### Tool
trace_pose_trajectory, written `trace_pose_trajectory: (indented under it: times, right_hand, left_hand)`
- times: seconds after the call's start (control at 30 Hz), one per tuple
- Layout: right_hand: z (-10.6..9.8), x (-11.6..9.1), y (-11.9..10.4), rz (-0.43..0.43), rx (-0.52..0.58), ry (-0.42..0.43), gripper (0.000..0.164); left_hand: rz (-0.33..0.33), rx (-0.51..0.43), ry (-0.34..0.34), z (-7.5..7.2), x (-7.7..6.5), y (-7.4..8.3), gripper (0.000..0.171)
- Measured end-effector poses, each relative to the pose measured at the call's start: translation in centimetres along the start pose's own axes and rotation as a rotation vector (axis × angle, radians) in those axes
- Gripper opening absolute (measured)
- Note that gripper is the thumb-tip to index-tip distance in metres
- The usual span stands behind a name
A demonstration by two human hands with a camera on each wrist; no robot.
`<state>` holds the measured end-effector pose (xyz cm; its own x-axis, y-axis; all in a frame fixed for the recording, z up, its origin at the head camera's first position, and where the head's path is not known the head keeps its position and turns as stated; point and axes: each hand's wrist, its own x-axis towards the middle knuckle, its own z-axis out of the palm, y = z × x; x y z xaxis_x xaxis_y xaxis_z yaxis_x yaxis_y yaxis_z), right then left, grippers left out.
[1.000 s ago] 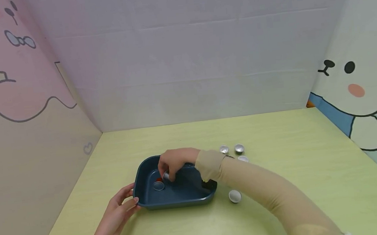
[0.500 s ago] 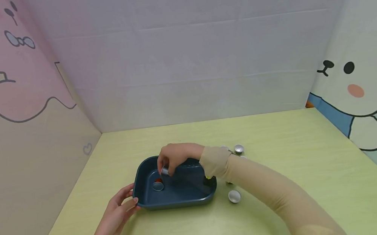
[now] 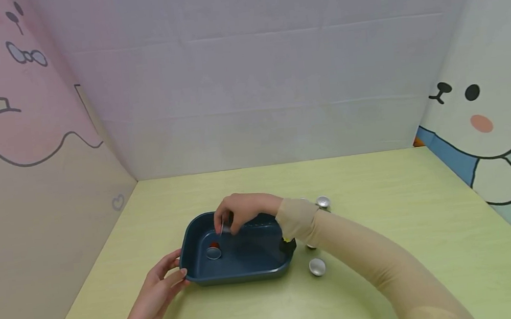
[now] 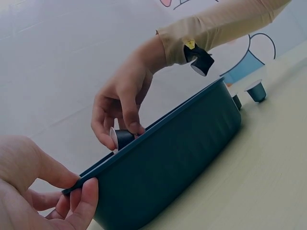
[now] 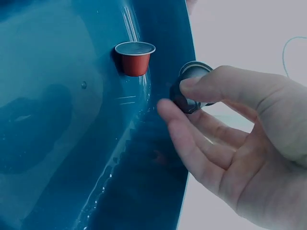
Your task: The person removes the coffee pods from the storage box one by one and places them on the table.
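My left hand [image 3: 163, 281] grips the left end of a dark blue tray [image 3: 244, 277], thumb on the rim and fingers outside it. A dark coffee capsule [image 5: 194, 71] is pinched between the thumb and fingers of my right hand [image 3: 244, 209], above the tray's far left part. In the left wrist view this capsule [image 4: 125, 139] lies on its side in the grip, its pale lid facing left. Inside the tray, near the left wall, a red coffee capsule [image 5: 135, 63] rests apart from my right hand.
Several silver-looking capsules stand on the pale yellow table right of the tray, including a front one [image 3: 317, 266] and a back one [image 3: 323, 202]. My right sleeve [image 3: 361, 247] hides part of that area. Walls enclose the table's back and sides.
My right hand has risen slightly and shifted a little right with the dark capsule, away from the red one. The left hand stays on the tray.
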<state>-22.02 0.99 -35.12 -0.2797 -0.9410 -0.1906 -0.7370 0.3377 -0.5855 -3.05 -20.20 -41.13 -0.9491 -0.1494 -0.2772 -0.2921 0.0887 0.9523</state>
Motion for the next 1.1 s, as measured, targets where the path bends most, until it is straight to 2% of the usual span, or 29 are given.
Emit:
trace_pose_trajectory:
  times: [0.3, 0.57, 0.93, 1.1]
  right_hand:
    - [0.1, -0.7, 0.6, -0.002, 0.114, 0.009, 0.025]
    - [0.1, -1.1, 1.0, -0.012, 0.122, 0.052, 0.024]
    - [0.1, -2.1, 1.1, -0.039, 0.129, 0.179, 0.028]
    - [0.1, -2.8, 1.1, -0.019, 0.161, 0.237, 0.032]
  left_hand:
    - [0.004, -0.010, 0.003, 0.0, 0.0, -0.2, 0.057]
    - [0.006, -0.013, 0.004, 0.0, 0.0, -0.3, 0.056]
    - [0.000, -0.009, 0.007, 0.1, 0.1, -0.3, 0.056]
    - [0.004, -0.007, 0.002, 0.1, 0.1, -0.3, 0.056]
